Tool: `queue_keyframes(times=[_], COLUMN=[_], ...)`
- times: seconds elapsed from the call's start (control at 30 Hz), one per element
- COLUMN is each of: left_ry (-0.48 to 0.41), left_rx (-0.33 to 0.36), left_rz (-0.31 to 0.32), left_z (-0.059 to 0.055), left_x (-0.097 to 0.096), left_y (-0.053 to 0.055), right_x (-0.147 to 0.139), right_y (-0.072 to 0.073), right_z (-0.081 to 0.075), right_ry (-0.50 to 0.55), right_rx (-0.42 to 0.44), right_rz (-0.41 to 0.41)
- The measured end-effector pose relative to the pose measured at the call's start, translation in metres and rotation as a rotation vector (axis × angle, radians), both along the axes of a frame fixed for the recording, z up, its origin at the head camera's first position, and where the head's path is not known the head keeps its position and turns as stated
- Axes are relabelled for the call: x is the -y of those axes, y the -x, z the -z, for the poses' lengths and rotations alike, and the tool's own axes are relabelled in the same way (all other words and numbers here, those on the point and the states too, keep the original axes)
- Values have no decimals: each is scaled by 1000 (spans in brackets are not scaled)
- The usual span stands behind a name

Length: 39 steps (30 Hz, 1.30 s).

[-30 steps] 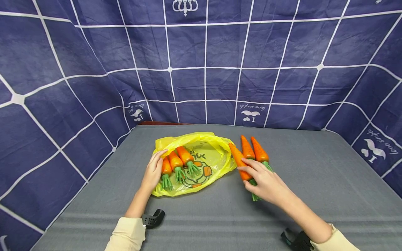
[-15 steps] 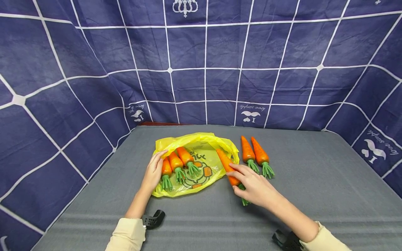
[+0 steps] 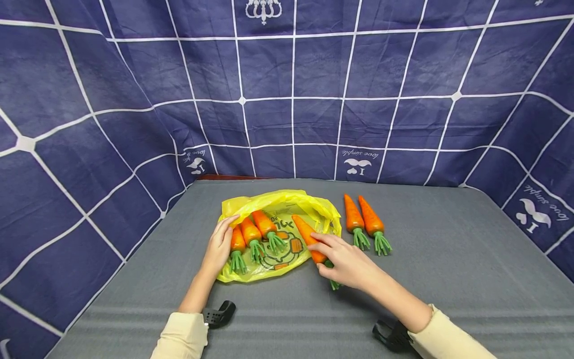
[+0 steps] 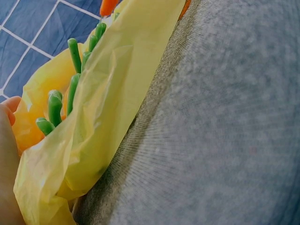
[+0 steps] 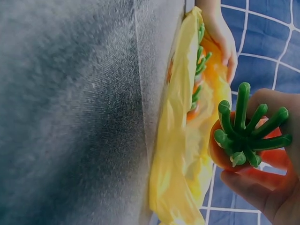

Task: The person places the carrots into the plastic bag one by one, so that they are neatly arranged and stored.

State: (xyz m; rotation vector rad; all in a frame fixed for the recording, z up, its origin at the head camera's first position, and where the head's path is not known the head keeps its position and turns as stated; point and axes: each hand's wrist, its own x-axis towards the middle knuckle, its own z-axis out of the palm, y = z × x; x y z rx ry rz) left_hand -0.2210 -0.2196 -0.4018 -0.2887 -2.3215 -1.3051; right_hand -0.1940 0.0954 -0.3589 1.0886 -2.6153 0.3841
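Note:
A yellow plastic bag [image 3: 296, 267] lies with its mouth spread wide, printed with dark writing and a cartoon figure. Three orange carrots with green stubby tops, among them a carrot [image 3: 264, 223], lie side by side at its left. Along the bag's left rim rests my left hand [image 3: 218, 244], fingers fairly straight; its thumb is hard to make out. My right hand [image 3: 343, 259] grips another carrot [image 3: 305, 232] near its top, tip pointing into the bag's mouth. In the right wrist view this carrot's green top [image 5: 248, 133] faces the camera. The left wrist view shows the bag's wall [image 4: 108, 108] up close.
Two more carrots, one on the left [image 3: 354, 217] and one on the right [image 3: 372, 219], lie on the grey tabletop [image 3: 448, 249] right of the bag. A blue curtain [image 3: 323, 119] with white lines hangs behind and at the sides.
My right hand has carried its carrot leftward, from beside the other two carrots to over the bag's right side. The left hand and the bag have stayed nearly still.

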Motion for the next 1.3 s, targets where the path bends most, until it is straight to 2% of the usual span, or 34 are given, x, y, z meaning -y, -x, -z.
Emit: queue_keyframes(times=[0.13,0.17,0.23,0.4,0.47,0.63,0.93,1.13,1.3], left_ry=[12,6,9,15,23,28,27,7,0], left_rx=[9,14,9,-7,-12,-33,-12,-10,1], left_rz=[0,2,5,3,-1,-2,-6,-8,1], left_z=[-14,-15,-11,9,12,13,14,11,-8], left_x=[-8,-8,-6,5,7,8,7,5,-5], left_y=[-11,-11,-8,8,11,11,11,10,-4], right_x=[5,7,10,20,25,37,55,66,74], right_y=[6,7,9,18,22,33,56,72,83], right_z=[1,1,1,-3,-5,-9,-4,-1,4], right_ry=[-11,-9,-4,9,9,9,-16,-71,-89], right_rx=[23,25,22,17,26,74,154,191,217], right_rz=[-5,-7,-14,-40,-43,-37,-33,-15,-18])
